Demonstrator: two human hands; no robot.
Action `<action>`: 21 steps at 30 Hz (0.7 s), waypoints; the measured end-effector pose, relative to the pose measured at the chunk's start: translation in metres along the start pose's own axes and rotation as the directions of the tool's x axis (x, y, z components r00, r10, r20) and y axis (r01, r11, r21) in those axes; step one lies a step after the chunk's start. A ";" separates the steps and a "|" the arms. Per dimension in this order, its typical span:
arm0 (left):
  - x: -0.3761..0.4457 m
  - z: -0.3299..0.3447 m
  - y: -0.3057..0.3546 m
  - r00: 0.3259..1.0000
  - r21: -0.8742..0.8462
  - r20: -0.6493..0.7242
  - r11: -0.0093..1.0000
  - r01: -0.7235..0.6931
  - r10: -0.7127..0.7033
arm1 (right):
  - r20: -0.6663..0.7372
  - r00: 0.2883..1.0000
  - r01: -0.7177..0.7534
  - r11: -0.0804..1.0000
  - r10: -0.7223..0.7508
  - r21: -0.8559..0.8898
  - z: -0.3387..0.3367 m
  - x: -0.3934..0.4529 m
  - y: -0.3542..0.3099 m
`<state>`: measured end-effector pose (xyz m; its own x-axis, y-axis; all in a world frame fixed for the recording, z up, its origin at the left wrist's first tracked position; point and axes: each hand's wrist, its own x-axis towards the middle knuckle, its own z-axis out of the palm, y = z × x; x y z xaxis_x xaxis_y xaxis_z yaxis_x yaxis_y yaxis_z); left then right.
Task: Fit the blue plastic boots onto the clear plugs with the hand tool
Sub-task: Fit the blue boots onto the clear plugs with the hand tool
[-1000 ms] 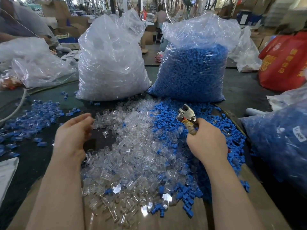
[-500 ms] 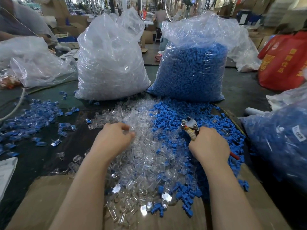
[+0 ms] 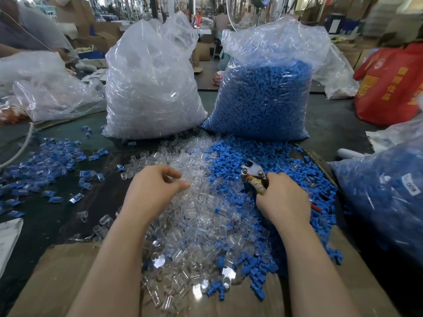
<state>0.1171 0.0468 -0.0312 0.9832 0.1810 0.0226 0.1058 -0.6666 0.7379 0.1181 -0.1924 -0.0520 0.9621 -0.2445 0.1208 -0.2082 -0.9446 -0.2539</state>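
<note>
1. Head view, stock — loose clear plugs (image 3: 194,209) heaped mid-table, loose blue boots (image 3: 270,161) heaped just to their right, the two piles touching and mixing along the seam. Behind them stand a full bag of clear plugs (image 3: 153,88) and a full bag of blue boots (image 3: 263,94). Judged from that, most of the job is left.
2. Head view, done work — a scatter of fitted pieces (image 3: 41,161), blue inside clear, lies on the dark table (image 3: 57,216) at far left, well apart from the heaps. Small lot beside what waits.
3. Head view, left hand (image 3: 153,191) — over the clear heap, fingers curled, thumb and forefinger drawn close; cannot tell whether a plug is pinched between them.
4. Head view, right hand (image 3: 283,200) — wrapped round the handles of the hand tool (image 3: 254,175), nose pointing up-left over the blue heap. Jaws look empty.
5. Judgement — between pieces: next plug being picked.
</note>
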 end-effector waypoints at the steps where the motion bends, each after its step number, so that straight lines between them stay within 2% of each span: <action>1: -0.001 0.000 0.001 1.000 -0.041 -0.008 0.999 0.000 0.000 | -0.006 1.000 0.001 1.000 -0.001 0.004 0.000 0.000 0.000; 7: -0.002 0.001 0.005 1.000 -0.242 0.023 0.970 0.011 -0.006 | -0.017 1.000 0.017 0.999 -0.016 0.038 0.002 0.001 -0.001; 13: -0.002 0.001 0.010 0.994 -0.498 0.107 0.865 0.056 -0.003 | -0.035 0.999 0.012 0.999 -0.011 0.048 0.003 0.002 -0.001; 15: -0.002 0.001 0.012 0.991 -0.562 0.135 0.824 0.068 0.010 | -0.085 0.996 -0.021 0.993 0.031 0.112 0.003 0.003 -0.001; 18: -0.003 0.004 0.017 0.982 -0.644 0.187 0.758 0.098 0.032 | -0.153 0.986 -0.024 0.954 0.072 0.298 0.002 0.005 -0.001; 21: -0.005 0.007 0.022 0.970 -0.743 0.239 0.651 0.154 0.043 | -0.132 0.990 0.021 0.889 0.045 0.457 0.001 0.005 -0.003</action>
<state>0.1155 0.0257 -0.0197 0.9939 -0.0257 -0.1077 0.1102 0.1311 0.9852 0.1238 -0.1904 -0.0519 0.9201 -0.3134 0.2350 -0.0849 -0.7451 -0.6615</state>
